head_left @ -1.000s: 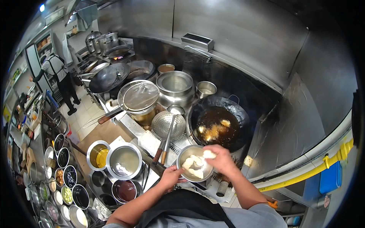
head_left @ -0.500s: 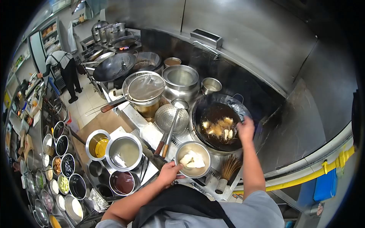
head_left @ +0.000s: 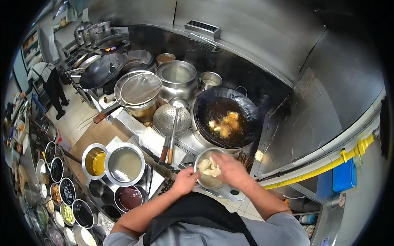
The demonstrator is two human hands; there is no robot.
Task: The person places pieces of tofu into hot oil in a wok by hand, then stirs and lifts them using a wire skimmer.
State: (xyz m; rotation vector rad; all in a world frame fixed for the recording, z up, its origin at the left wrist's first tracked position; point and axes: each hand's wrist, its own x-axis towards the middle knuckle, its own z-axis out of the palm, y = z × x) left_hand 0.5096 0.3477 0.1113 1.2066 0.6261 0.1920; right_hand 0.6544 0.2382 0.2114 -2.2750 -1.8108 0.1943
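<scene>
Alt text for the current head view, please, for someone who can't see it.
The left hand holds a metal bowl of pale pieces, the right hand at its rim. Beyond, golden pieces sit in dark liquid in a wok. Left of the wok are a perforated strainer, a ladle and a metal pot.

The wok (head_left: 256, 112) right of centre is dark, blackened metal holding glossy brown liquid. The perforated skimmer (head_left: 166, 117) near the middle is dull grey metal with a smooth wooden handle (head_left: 170, 157). The wall panel (head_left: 254, 33) across the top looks like brushed, smeared steel. The apron (head_left: 197, 211) at bottom centre is matt black cloth.
</scene>
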